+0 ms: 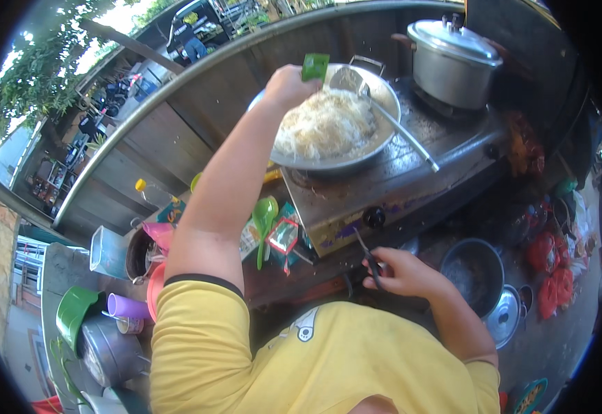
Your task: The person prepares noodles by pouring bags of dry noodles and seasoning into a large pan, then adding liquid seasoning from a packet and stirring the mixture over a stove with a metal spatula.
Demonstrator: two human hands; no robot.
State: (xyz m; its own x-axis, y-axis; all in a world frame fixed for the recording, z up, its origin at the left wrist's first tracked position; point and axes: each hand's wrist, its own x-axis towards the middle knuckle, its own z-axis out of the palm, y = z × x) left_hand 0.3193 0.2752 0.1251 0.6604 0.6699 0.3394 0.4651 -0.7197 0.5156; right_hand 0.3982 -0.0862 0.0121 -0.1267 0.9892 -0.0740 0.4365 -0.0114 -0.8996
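Raised over the wok, my left hand grips a small green sachet. Pale thin noodles are heaped in the large metal wok, which sits on the gas stove. A long-handled metal ladle rests in the wok, its handle leaning over the right rim. My right hand holds dark-handled scissors in front of the stove, near its knob. Whether the scissor blades are apart cannot be told.
A lidded metal pot stands on the stove's right burner. Left of the stove lie a green plastic spoon and packets. A deep pot and a metal lid are at the right. Another person stands beyond the metal barrier.
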